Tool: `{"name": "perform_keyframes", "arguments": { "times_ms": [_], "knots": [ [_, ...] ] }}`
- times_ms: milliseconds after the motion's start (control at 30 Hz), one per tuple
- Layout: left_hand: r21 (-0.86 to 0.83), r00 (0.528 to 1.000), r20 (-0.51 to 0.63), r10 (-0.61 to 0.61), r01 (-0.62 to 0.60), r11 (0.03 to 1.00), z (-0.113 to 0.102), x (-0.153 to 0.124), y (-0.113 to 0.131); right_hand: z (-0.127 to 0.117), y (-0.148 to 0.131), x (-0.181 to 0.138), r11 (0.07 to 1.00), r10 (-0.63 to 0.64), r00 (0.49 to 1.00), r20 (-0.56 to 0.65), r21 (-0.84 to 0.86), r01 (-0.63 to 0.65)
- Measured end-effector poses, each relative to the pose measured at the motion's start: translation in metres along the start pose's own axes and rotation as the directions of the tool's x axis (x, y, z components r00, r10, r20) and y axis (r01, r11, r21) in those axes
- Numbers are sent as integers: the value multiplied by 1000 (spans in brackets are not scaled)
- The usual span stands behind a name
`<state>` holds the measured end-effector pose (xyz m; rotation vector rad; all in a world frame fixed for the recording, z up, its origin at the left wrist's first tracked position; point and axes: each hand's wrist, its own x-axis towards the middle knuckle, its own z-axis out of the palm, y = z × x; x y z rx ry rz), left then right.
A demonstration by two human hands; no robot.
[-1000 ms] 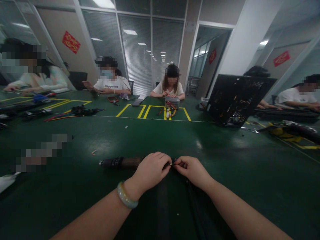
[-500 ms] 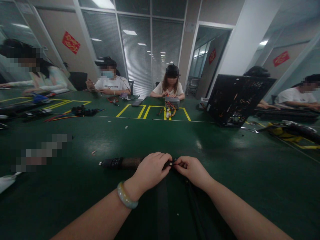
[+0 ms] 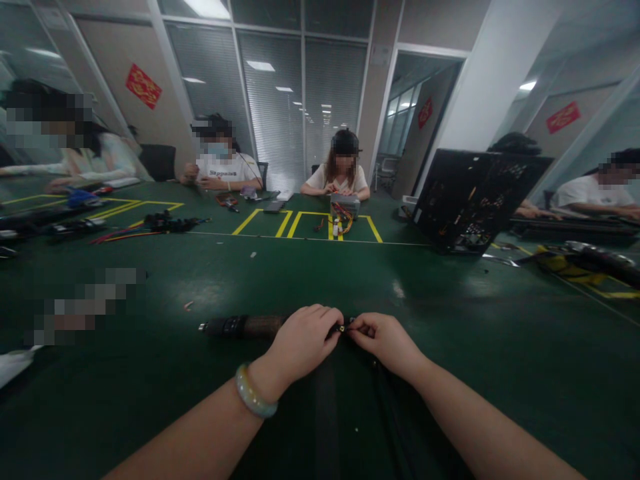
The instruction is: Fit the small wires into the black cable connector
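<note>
A long dark cylindrical device (image 3: 260, 327) with a brownish middle and a shiny metal tip at its left end lies on the green table. My left hand (image 3: 305, 340), with a pale bangle at the wrist, is closed over its right end, which the fingers hide. Between the two hands shows a small black part (image 3: 342, 328) with a bright metallic spot, at the left thumb and fingertips. My right hand (image 3: 385, 340) is closed in a pinch right beside that part. What its fingertips hold is too small to make out. A dark cable-like strip (image 3: 387, 407) runs from under the right hand toward me.
Across the green table sit several people at work, one (image 3: 339, 173) behind a grey box with coloured wires. A black panel (image 3: 475, 200) stands tilted at right. Wire bundles (image 3: 165, 221) lie at left, near a pixelated object (image 3: 87, 307). Small scraps (image 3: 188, 306) are scattered about.
Both hands keep almost the same pose around the small black part. Across the table, the masked person's raised hand has come down slightly.
</note>
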<state>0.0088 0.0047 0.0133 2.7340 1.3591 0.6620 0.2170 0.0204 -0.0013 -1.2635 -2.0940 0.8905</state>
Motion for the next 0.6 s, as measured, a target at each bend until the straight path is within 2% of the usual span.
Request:
{"name": "perform_keyframes", "arguments": {
  "times_ms": [600],
  "knots": [
    [-40,999,22,-26,27,999,-5,-2,5,0,-2,0,999,-16,1000,15,40,15]
  ]
}}
